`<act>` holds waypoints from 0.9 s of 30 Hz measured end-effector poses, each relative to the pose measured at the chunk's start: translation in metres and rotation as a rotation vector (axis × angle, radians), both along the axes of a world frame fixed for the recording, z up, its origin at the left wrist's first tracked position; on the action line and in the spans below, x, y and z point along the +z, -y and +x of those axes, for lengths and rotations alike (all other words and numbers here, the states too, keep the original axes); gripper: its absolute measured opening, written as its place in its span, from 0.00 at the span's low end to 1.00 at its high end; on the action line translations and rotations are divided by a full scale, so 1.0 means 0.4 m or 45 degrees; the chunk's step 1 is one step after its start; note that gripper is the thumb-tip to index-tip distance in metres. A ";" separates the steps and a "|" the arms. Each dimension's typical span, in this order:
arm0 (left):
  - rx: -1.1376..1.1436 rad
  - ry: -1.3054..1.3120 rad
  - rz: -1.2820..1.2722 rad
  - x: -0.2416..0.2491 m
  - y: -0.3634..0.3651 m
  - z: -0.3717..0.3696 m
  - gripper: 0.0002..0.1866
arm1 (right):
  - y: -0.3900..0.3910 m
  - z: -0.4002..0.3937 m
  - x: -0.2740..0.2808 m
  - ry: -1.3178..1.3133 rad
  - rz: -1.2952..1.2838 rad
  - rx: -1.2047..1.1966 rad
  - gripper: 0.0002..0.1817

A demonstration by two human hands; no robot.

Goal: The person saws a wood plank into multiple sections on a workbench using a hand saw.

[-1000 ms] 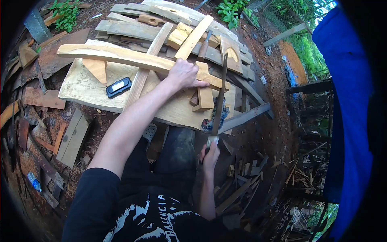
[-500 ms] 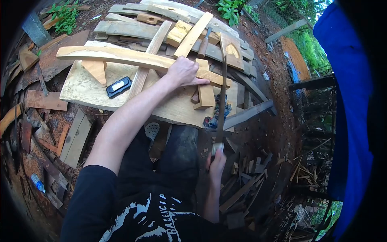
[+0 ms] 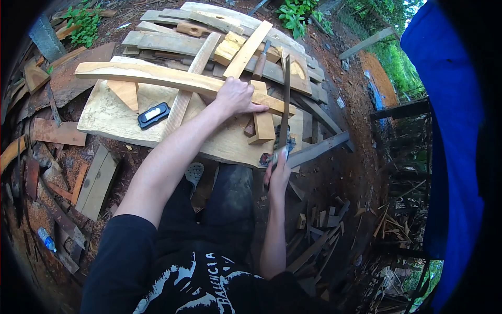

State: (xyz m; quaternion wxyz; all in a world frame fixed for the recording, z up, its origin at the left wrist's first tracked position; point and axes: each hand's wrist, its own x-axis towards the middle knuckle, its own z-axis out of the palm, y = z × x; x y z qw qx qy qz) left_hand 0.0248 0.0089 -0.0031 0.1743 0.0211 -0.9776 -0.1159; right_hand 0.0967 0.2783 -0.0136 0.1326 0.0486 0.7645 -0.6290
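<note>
My left hand (image 3: 239,97) is closed over a long wooden beam (image 3: 151,77), pressing it down near its right end. Beneath that end is a wooden block (image 3: 263,128). My right hand (image 3: 278,175) grips the handle of a hand saw (image 3: 286,99), whose blade crosses the beam close to its right tip. How deep the blade sits in the wood cannot be made out. A slanted wooden strip (image 3: 191,83) passes under the beam. On the slab (image 3: 104,118) to the left lie a black case (image 3: 153,115) and a triangular wood piece (image 3: 124,93).
Behind the beam, a chisel (image 3: 261,62), a wooden hand plane (image 3: 192,30) and a board with a heart-shaped recess (image 3: 298,70) lie on grey planks. Offcuts (image 3: 327,225) litter the ground at right. A blue tarp (image 3: 444,104) hangs at far right.
My right hand has pushed the saw forward, away from my body, so the handle is now nearer the slab. My left hand stays on the beam.
</note>
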 end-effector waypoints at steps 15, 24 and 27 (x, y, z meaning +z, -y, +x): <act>-0.018 -0.053 0.028 -0.007 0.018 -0.025 0.46 | -0.222 0.335 0.022 0.101 0.158 0.026 0.30; -0.055 -0.194 0.001 -0.020 0.007 -0.007 0.44 | -0.019 -0.051 0.003 -0.032 0.213 0.059 0.34; -0.036 -0.168 -0.017 -0.012 0.003 -0.007 0.45 | 0.049 -0.132 0.003 -0.040 0.166 0.024 0.34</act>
